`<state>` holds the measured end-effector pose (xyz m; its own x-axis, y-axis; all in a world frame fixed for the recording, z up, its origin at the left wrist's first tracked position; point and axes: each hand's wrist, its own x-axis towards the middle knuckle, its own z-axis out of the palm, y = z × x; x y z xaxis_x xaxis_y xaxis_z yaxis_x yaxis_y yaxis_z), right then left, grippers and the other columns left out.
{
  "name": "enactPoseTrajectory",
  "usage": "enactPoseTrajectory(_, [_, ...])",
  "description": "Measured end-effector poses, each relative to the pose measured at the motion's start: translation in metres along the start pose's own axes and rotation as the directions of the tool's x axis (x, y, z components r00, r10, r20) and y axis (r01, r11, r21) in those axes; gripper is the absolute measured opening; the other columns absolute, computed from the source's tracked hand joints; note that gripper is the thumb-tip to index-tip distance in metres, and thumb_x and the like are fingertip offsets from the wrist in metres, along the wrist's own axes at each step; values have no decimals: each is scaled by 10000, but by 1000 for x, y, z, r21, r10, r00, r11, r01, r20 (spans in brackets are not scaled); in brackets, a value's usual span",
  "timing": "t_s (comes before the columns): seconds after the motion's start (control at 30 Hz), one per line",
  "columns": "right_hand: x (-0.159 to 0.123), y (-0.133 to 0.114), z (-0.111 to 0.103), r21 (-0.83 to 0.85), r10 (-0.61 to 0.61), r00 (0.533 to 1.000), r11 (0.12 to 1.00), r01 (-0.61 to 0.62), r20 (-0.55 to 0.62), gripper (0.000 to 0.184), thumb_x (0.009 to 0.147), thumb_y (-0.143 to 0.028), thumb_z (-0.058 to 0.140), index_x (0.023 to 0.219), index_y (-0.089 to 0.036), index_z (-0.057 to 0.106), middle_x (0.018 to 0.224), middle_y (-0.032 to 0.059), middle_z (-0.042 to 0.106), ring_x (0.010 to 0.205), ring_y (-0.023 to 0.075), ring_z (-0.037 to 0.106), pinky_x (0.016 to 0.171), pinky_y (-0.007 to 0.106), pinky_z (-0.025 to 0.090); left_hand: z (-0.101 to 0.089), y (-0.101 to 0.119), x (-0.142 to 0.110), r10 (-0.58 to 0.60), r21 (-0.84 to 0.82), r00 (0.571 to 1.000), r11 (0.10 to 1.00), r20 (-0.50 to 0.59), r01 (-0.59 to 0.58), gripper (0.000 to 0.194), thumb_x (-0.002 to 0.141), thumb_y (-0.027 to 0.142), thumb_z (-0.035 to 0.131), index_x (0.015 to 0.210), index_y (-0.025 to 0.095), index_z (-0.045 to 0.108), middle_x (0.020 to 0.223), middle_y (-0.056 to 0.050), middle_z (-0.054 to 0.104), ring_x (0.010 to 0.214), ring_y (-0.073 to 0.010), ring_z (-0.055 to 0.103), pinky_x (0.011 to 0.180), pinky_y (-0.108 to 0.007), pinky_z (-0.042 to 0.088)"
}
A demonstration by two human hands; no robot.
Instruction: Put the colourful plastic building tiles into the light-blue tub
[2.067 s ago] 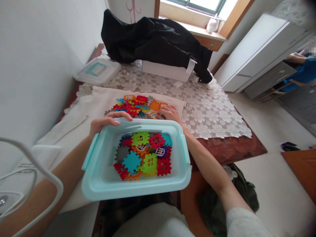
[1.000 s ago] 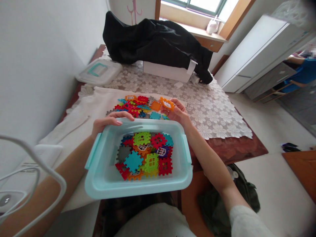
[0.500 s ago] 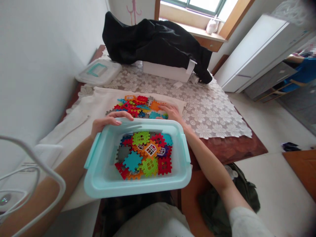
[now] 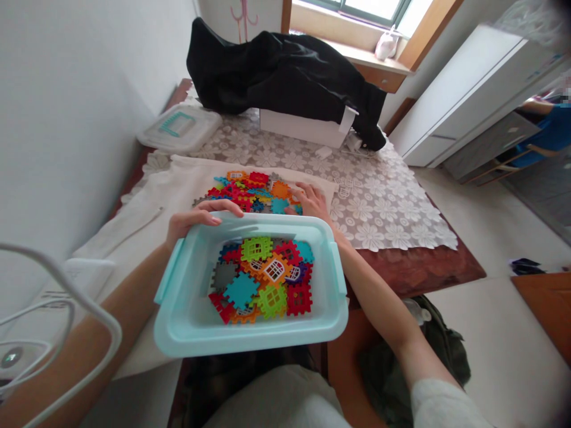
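A light blue plastic bin (image 4: 187, 321) rests near the table's front edge, with several colourful toothed plastic tiles (image 4: 263, 279) inside. My left hand (image 4: 196, 219) grips its far left rim, fingers curled over the edge. Beyond the bin, a heap of the same tiles (image 4: 250, 190) lies on a white cloth (image 4: 178, 178). My right hand (image 4: 312, 201) lies on the right side of that heap, fingers spread over a teal tile and an orange one, nothing lifted.
The bin's lid (image 4: 178, 128) lies at the far left. A white box (image 4: 303, 128) under a black garment (image 4: 285, 71) fills the table's back. A lace tablecloth (image 4: 383, 208) covers the right side. A dark bag (image 4: 428, 333) sits on the floor. A person in blue (image 4: 548, 128) is at the far right.
My right hand lifted an orange window tile from the heap, dropped it into the bin, and has returned to the heap. My left hand has stayed on the rim.
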<state>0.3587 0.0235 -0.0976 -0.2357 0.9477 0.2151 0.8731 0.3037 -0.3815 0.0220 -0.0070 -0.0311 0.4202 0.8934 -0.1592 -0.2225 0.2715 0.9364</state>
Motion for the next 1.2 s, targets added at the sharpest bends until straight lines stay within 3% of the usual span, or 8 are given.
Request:
enactPoseTrajectory(0.2, [4,8,-3,108,30,999,994,-27,-22,278,1048,-278,748,1296,-213,854,1456,170,833,1378,375,739,1266,577,538,9,12,-4,-81,6,996,997,31,81,207,707,236,819,874,190,932,971,-107,892,726,-239,792,621,-258,635])
enactPoseTrajectory(0.33, [8,15,-3,370,122,983,927,-64,-135,251,970,-376,808,1176,-236,834,1275,128,870,1188,324,792,1158,532,619,8,13,-4,-62,-1,998,998,24,62,187,715,228,813,864,180,915,982,-105,901,742,-232,802,644,-249,635])
enactPoseTrajectory(0.53, [5,6,-30,887,128,982,458,66,-139,600,808,-770,927,1185,-328,778,1366,62,839,1269,291,786,1176,489,644,3,11,-4,-81,-15,987,996,136,84,271,784,229,807,1027,141,889,935,-109,898,735,-245,795,645,-277,617])
enactPoseTrajectory(0.8, [-15,-12,-67,995,-227,974,90,50,-29,708,749,-586,1065,1356,-390,758,1336,28,829,1225,281,818,1210,510,645,3,3,-5,-19,-37,995,999,96,23,114,769,226,821,865,180,862,990,-87,875,787,-224,760,665,-270,600])
enactPoseTrajectory(0.93, [-15,0,-68,980,-404,906,192,-50,125,872,647,-787,1053,1326,-329,754,1256,88,837,1252,348,811,1144,584,660,2,-1,-7,49,-80,997,996,58,-44,126,762,211,863,675,207,772,999,-43,884,827,-223,794,680,-268,638])
enactPoseTrajectory(1.03, [-12,6,-68,915,-237,963,402,-21,127,816,797,-958,823,1282,-305,761,1337,128,831,1323,360,790,1185,601,630,1,0,-7,42,-73,997,997,67,-37,137,774,217,878,680,204,780,994,-45,897,786,-218,798,658,-261,640])
enactPoseTrajectory(1.13, [-7,13,-61,695,-21,1000,719,16,-2,503,1041,-695,695,1313,-282,785,1402,125,833,1328,319,787,1224,555,605,0,3,-7,-13,-35,995,999,100,17,98,787,255,873,859,194,896,973,-78,900,775,-234,804,667,-273,645])
enactPoseTrajectory(1.2, [-5,20,-55,418,-1,1000,908,4,-8,396,1024,-491,773,1328,-241,818,1417,143,833,1339,342,775,1244,571,579,1,4,-7,-17,-17,994,1000,106,19,193,795,273,862,961,203,930,964,-84,896,762,-240,793,656,-283,634])
